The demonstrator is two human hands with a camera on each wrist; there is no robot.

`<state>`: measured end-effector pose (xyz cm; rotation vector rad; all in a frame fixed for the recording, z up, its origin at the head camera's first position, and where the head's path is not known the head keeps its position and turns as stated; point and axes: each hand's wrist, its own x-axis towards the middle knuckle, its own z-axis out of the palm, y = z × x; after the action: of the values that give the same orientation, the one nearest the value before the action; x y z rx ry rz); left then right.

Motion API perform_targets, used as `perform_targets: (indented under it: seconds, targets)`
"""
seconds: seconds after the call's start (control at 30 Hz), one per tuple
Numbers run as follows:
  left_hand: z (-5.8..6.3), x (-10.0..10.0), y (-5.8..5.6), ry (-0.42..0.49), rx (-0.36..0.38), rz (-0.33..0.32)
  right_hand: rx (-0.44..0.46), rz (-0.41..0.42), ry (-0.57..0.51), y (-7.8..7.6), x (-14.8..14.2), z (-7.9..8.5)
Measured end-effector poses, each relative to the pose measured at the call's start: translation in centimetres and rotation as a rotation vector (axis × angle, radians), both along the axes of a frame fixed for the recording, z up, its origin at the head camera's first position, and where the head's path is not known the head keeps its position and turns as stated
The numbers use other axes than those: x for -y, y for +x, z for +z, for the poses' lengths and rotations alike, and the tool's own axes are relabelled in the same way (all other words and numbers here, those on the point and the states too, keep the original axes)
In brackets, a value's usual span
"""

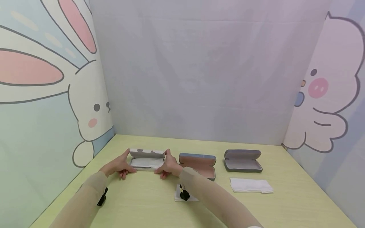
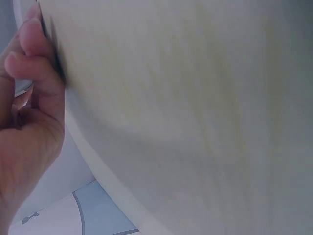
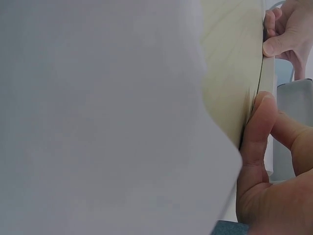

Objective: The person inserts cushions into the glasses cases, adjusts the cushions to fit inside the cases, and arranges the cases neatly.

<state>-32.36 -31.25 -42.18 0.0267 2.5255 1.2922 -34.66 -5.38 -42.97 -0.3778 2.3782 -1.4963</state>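
Yellow bench (image 1: 142, 202), pale backdrop (image 1: 196, 79): the white case (image 1: 146, 155) stands open between my left hand (image 1: 119, 164) and right hand (image 1: 170, 164).

Its long axis runs left to right, beyond my forearms on the bench's left side; each hand grips one end, thumb at the front edge, fingers up by the lid, neither plainly nearer. A white cloth (image 1: 146, 162) lies inside; the blue case (image 1: 197, 160) sits just right of my right hand.

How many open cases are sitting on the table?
3: a white case between the left hand and the right hand, a blue case in the middle, partly covered, and a gray case farthest right.
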Motion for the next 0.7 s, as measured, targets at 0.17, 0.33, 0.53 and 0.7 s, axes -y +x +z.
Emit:
perform_targets:
  seconds: [0.17, 0.33, 0.53, 0.7]
  targets:
    - [-0.08, 0.00, 0.08, -0.001, 0.006, 0.013, 0.004, 0.000, 0.001, 0.07, 0.04, 0.07]
    - [0.04, -0.06, 0.11, -0.008, -0.004, -0.005, 0.006, -0.001, -0.002, 0.12, -0.01, 0.11]
    - [-0.01, -0.15, 0.03, -0.023, -0.001, 0.015, -0.001, 0.005, -0.006, 0.01, 0.02, -0.09]
    - [0.03, -0.19, 0.07, -0.020, -0.001, 0.011, 0.001, 0.023, -0.017, -0.10, -0.04, -0.16]
